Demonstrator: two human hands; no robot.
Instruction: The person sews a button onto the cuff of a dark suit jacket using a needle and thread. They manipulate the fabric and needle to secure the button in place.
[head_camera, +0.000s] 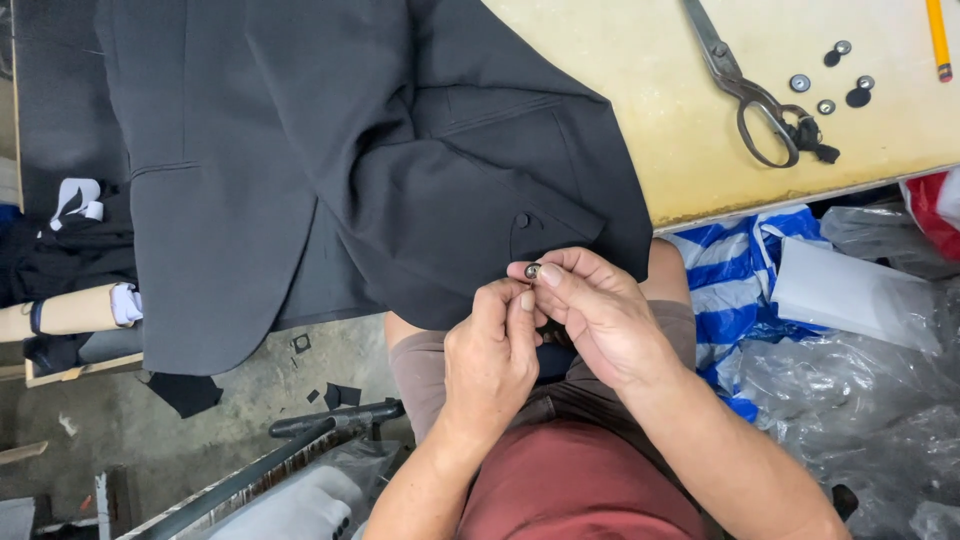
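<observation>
Left hand (490, 355): curled, fingertips pressed to the jacket hem beside the button; whether it pinches cloth or thread cannot be told.
Right hand (600, 320): thumb and forefinger pinching a small metal button (533, 270) at the hem.
Jacket (330, 170): dark, draped over the table (680, 150) edge above the lap; likely to slide if the hem is tugged.
Risk: the button is small and smooth, so a loosened pinch could drop it to the cluttered floor.
Scissors (745, 90): well apart, beside the spare buttons (830, 80).
</observation>
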